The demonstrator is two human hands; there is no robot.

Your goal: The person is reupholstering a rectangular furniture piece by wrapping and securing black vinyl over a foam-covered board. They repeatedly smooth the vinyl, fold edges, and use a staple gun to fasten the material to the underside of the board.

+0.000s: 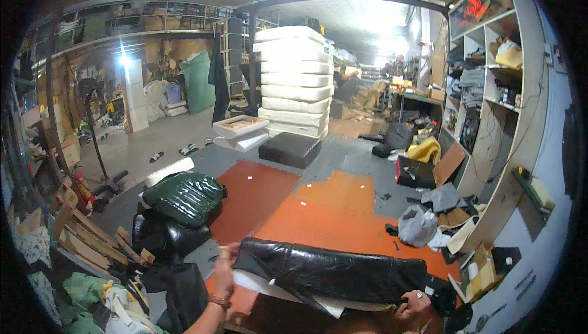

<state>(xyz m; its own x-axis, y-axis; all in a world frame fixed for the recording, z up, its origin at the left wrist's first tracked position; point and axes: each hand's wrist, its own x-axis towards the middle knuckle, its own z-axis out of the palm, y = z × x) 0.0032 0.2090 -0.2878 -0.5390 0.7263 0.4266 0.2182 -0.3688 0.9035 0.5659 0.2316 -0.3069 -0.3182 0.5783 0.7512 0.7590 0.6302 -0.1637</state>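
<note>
If we tug unevenly, we judge the black glossy cover could twist or crease over the white padding, and a weak hold could let an edge slip. Our right grip curls at its lower right edge; our left grip is by its left end; we cannot tell whether either pinches it. The cover stretches crosswise near us, before the orange floor sheet, shiny, wrinkled and seamed, white showing beneath.
</note>
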